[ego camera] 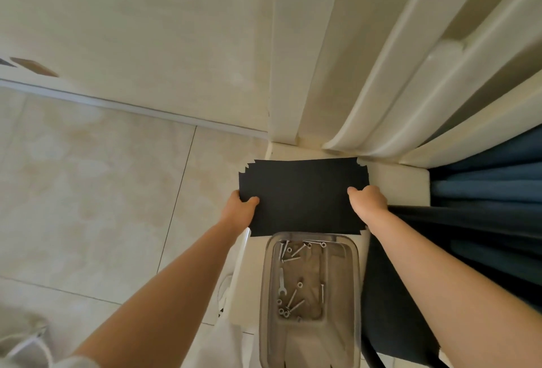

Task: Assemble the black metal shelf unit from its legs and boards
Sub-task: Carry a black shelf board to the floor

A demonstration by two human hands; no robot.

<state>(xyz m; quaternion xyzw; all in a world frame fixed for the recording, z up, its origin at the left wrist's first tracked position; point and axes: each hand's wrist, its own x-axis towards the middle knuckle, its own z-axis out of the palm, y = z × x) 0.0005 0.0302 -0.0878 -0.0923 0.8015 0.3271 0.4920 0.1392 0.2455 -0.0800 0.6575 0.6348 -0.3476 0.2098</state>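
Observation:
A stack of flat black metal shelf boards [303, 196] with notched corners is held level above a small white table [396, 182]. My left hand [241, 204] grips the stack's left edge, thumb on top. The right edge is gripped the same way by my right hand [368, 199]. Just below the boards, a clear plastic tray [356, 279] on the table holds several silver screws, nuts and a small wrench [281, 282]. No shelf legs can be made out.
A white door frame and wall rise behind the table. A dark blue curtain [484, 191] hangs at the right, with dark fabric [390, 309] on the table's right side. Beige tiled floor [88, 191] spreads to the left. White cloth lies at the bottom left.

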